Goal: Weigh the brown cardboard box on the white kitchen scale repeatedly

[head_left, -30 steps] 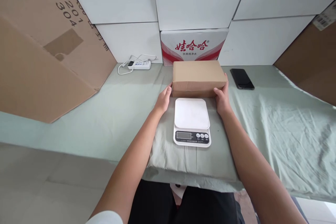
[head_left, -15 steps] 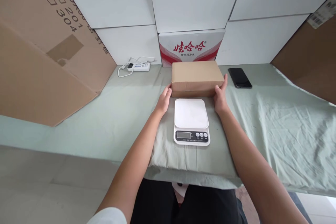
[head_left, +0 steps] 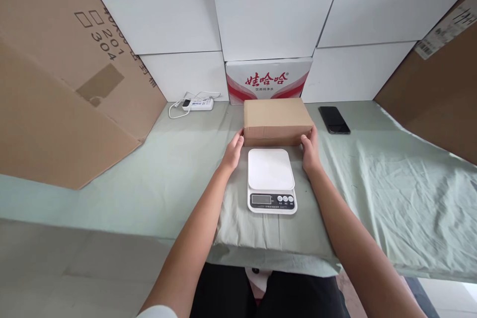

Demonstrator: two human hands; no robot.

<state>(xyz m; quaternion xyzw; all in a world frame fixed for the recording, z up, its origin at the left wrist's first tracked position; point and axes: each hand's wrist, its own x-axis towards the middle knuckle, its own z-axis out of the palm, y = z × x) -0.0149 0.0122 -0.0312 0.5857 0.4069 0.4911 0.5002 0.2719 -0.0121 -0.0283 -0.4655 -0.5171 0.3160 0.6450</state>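
Observation:
A closed brown cardboard box (head_left: 278, 113) lies flat on the cloth, just behind a white kitchen scale (head_left: 271, 170). My left hand (head_left: 234, 149) is at the box's left end, thumb near the front corner and the other fingers partly hidden by the side. At the opposite end my right hand (head_left: 310, 150) grips the front right corner, its thumb on the front face. Nothing lies on the scale's square platform; its dark panel, with a display and several round buttons, faces me.
Left of the box, against the white wall panels, sits a white power strip (head_left: 198, 104) with a cable. A black phone (head_left: 334, 119) lies to the right. Behind stands a white-and-red carton (head_left: 266, 67). Large cardboard sheets (head_left: 67, 124) flank the green-clothed table (head_left: 156, 179).
The camera view has tilted, so the scene sits a little lower. My right hand's fingers have drawn in closer round the box's corner. Box and scale keep about the same places.

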